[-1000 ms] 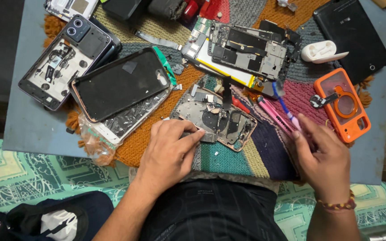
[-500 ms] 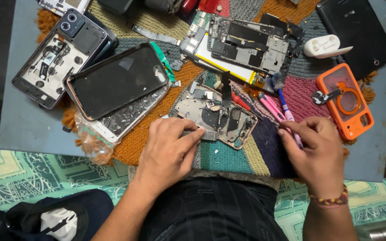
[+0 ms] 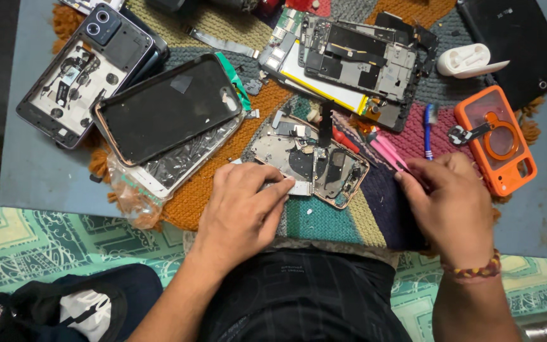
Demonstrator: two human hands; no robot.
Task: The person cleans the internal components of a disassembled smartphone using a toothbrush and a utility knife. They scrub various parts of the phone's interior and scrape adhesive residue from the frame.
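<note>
- Covering most of a small grey-blue table (image 3: 26,183) is a knitted multicolour mat (image 3: 324,218); a patterned green cloth (image 3: 45,247) lies below the table's near edge.
- Left hand (image 3: 242,212) rests palm down on the mat, fingers together, fingertips pressing the near-left corner of an opened phone frame (image 3: 311,161) that sits mid-mat.
- Right hand (image 3: 447,202) hovers at the mat's right side, fingers pinched on a pink tool (image 3: 384,149) whose shaft angles up-left toward the frame; the tip itself is hard to make out.
- Blue-handled tool (image 3: 427,130) lies just beside the pink one.
- Orange phone case (image 3: 498,142) sits near the table's right edge, close to the right hand.
- Black phone back (image 3: 169,107) overlaps a cracked screen panel (image 3: 185,158) left of the frame; another stripped phone shell (image 3: 77,76) lies well to the far left.
- Gutted phone with yellow-edged battery (image 3: 343,63) lies above the frame; white earbud case (image 3: 466,60) and dark tablet (image 3: 520,38) sit at top right.
- Open room: bare table strip on the left and bottom-left only.
- Cut off: top items run out of view; the dark bag (image 3: 64,304) at bottom left is partly out of frame.
</note>
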